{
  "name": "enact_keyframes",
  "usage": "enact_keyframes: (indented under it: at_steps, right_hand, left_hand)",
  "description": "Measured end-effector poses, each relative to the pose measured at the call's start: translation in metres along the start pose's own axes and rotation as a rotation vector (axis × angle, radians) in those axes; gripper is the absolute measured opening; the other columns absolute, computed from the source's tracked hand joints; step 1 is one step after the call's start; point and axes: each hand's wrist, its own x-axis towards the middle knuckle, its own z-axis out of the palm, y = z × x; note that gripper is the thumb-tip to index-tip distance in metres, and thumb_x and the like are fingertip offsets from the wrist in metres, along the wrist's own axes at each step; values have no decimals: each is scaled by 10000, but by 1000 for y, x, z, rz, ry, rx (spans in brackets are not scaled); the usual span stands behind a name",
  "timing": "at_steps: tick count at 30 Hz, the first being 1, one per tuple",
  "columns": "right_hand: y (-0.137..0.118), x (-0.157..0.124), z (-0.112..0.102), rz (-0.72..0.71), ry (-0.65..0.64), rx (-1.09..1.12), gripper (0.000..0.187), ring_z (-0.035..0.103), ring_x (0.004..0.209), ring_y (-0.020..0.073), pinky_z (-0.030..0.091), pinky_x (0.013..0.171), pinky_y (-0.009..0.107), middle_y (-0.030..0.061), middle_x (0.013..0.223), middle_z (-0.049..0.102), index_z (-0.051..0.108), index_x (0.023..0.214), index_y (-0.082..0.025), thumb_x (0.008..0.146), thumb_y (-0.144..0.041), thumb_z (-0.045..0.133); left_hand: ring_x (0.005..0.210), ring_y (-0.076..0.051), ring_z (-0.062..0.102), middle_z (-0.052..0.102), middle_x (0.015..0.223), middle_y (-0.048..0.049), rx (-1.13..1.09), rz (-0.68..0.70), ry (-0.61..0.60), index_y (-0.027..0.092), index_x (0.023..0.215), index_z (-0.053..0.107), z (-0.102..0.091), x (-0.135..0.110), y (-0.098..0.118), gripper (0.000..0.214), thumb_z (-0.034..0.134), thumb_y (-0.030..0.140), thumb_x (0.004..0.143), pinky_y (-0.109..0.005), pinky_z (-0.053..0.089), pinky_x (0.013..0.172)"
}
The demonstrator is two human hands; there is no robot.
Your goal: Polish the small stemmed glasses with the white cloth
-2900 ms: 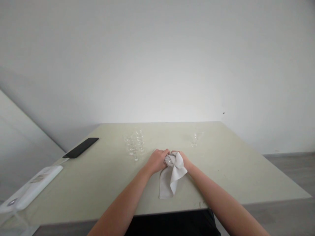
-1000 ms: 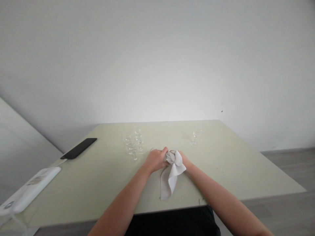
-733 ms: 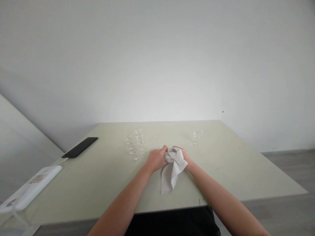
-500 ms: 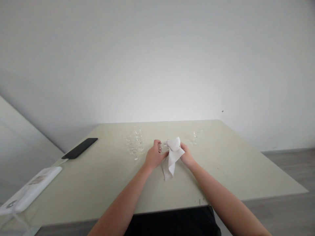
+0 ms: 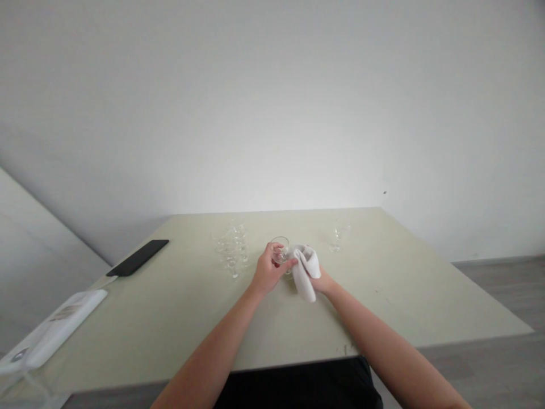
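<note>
In the head view, my left hand (image 5: pixel 269 270) is closed round a clear stemmed glass (image 5: pixel 280 247), whose round rim faces up and toward me. A white cloth (image 5: pixel 305 270) is bunched in my right hand (image 5: pixel 322 280), right beside the glass, with one end hanging down. The cloth covers most of my right fingers. Left of my left hand stand several clear stemmed glasses (image 5: pixel 232 247) in a close group. One more stemmed glass (image 5: pixel 336 237) stands upright by itself, beyond my right hand.
The pale table (image 5: pixel 170 324) reaches back to a grey-white wall (image 5: pixel 272 113). Along its left side lie a flat black object (image 5: pixel 138 258) and a white device (image 5: pixel 63 318) with a cable. Grey floor (image 5: pixel 502 289) shows at the right.
The held glass has turned from lying sideways to rim up, and the cloth has come off part of it. My right hand and the cloth have shifted slightly right.
</note>
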Motion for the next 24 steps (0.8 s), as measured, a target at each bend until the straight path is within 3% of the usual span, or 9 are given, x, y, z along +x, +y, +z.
enact_keyframes:
  at_steps: [3, 5, 9, 14, 16, 20, 24]
  right_hand:
    - [-5, -4, 8, -97, -167, -52, 453, 628, 980, 258, 487, 950, 396, 78, 1036, 650, 564, 1098, -216, 743, -473, 680]
    - [-4, -4, 9, -81, -159, -80, 397, 629, 957, 249, 495, 929, 378, 71, 998, 655, 573, 1062, -216, 772, -479, 643]
    - [-6, -3, 7, 77, -145, -32, 395, 628, 940, 243, 483, 934, 388, 57, 954, 673, 617, 983, -192, 789, -535, 612]
    - [-16, -6, 7, 410, -247, 167, 453, 657, 888, 246, 516, 891, 401, 52, 914, 704, 681, 906, -197, 739, -617, 651]
    - [-18, -6, 9, 402, -203, 147, 441, 657, 887, 247, 517, 893, 399, 46, 916, 709, 690, 885, -208, 690, -602, 711]
    - [-16, -7, 13, 366, -114, 180, 401, 664, 853, 237, 520, 878, 393, 37, 864, 714, 694, 819, -209, 639, -560, 771]
    - [-8, -11, 14, 496, -189, 351, 462, 671, 736, 238, 555, 739, 382, 55, 747, 704, 692, 774, -174, 634, -611, 741]
  left_hand:
    - [725, -123, 574, 595, 838, 20, -65, 0, -40, 213, 1131, 486, 2, -2, 4, 537, 729, 456, 719, -232, 432, 649]
    - [737, -127, 586, 613, 847, 14, -88, -8, -48, 217, 1144, 469, 3, -1, 5, 567, 745, 448, 706, -228, 432, 641]
    - [780, -136, 590, 635, 923, -19, -220, -46, -78, 203, 1124, 528, 1, 2, 2, 546, 754, 451, 693, -229, 431, 659]
    - [982, -189, 594, 652, 1055, -59, -512, -127, -234, 191, 1140, 612, -6, 3, 0, 465, 721, 402, 740, -300, 437, 887]
    - [1009, -195, 591, 658, 1060, -62, -563, -138, -239, 194, 1189, 591, -6, 4, 0, 512, 734, 382, 735, -321, 427, 925]
    - [965, -191, 602, 663, 1040, -64, -594, -192, -131, 172, 1143, 612, -5, 6, 0, 534, 776, 402, 689, -314, 441, 888]
    - [953, -199, 616, 648, 1092, -101, -725, -194, -244, 167, 1206, 595, -9, 6, 4, 570, 732, 453, 732, -321, 454, 863]
